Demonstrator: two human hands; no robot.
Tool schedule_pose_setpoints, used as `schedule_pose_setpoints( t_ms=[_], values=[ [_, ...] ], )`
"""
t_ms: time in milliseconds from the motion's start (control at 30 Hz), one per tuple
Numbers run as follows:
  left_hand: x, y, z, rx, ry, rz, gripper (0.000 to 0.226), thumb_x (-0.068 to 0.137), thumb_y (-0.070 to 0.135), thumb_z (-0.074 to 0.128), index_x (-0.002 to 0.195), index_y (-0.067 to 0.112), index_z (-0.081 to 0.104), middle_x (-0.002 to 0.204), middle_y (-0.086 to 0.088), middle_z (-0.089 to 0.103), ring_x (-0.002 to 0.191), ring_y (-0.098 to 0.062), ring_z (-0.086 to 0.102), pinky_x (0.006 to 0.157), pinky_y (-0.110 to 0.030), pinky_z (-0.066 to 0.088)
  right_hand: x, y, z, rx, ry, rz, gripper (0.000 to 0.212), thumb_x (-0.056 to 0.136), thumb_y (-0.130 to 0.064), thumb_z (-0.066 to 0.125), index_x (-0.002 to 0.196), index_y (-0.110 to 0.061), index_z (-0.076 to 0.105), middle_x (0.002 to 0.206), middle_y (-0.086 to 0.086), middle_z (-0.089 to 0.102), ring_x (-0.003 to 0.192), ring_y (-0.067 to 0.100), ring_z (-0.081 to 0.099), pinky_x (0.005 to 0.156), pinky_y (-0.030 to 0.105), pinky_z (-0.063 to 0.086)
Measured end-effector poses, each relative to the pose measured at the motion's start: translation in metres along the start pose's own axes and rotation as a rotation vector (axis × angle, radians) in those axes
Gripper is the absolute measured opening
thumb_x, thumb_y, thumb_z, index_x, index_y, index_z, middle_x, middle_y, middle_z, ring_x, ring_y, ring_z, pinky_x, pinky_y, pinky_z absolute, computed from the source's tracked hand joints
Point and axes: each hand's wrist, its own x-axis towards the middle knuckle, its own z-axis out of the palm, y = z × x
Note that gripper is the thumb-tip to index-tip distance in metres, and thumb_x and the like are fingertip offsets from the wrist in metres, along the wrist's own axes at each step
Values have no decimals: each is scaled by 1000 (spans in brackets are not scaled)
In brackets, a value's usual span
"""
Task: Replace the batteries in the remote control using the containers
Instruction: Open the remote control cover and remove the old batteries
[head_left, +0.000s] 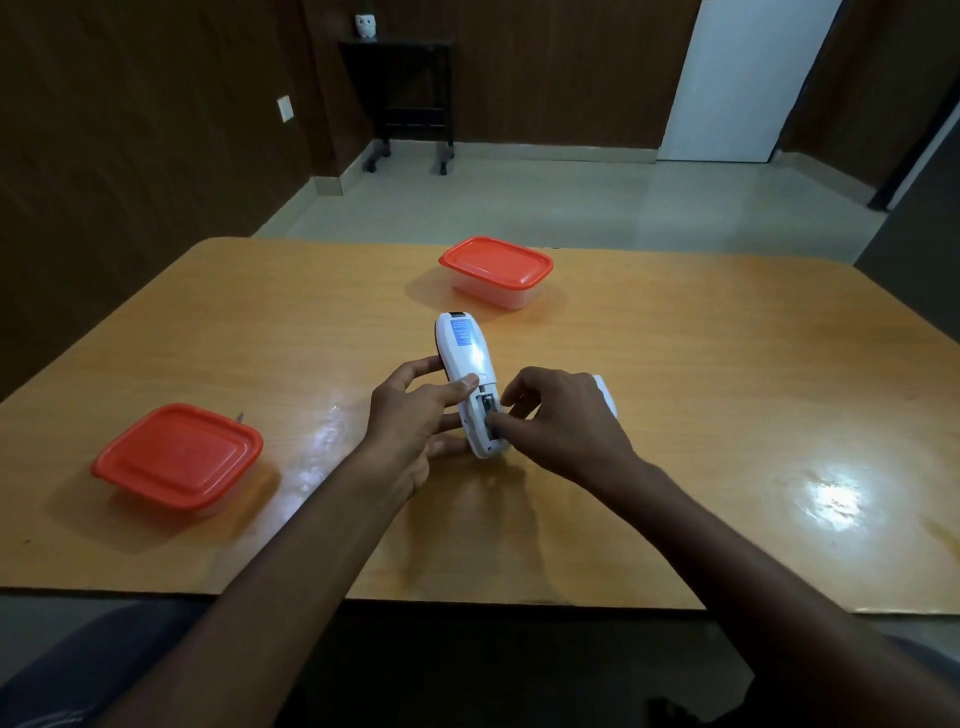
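A white remote control (467, 358) lies face down at the middle of the wooden table (701, 395), its blue label up and its battery compartment uncovered at the near end. My left hand (415, 415) grips the remote from the left, thumb on its back. My right hand (556, 415) has its fingertips in the compartment on a battery (488, 405). A white piece, likely the battery cover (605, 395), lies on the table behind my right hand. Two clear containers with shut red lids stand on the table: one (179, 457) at the near left, one (496, 267) at the far middle.
The table's front edge runs just below my forearms. Beyond the table's far edge is tiled floor, with a small dark stand (405, 98) on wheels against the wood-panelled wall and a white door (743, 78) at the back right.
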Motion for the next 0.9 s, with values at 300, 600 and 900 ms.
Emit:
schedule_pose_setpoints(
  t_ms=[300,600,900],
  values=[
    [-1,-3,2,-27,12,49,45,83,6,79,119,23,59,108,-17,73,83,-31,77,71,-54,63,-4,-3,4,58,83,26,26,77,-30,76,99,-15,73,79,-4,73,73,7,66,69,32,58],
    [-2,-6,7,-27,26,52,50,82,6,80,124,22,58,111,-18,72,86,-33,77,66,-51,64,-8,-4,10,-19,186,-36,34,76,-35,73,101,-12,75,78,1,76,69,14,67,66,35,57],
    [-3,-5,3,-32,41,79,43,82,4,79,117,20,61,103,-17,74,81,-33,77,72,-58,62,-5,-3,6,6,80,-67,27,83,-28,72,106,-15,78,79,-1,77,74,13,68,73,32,55]
  ],
)
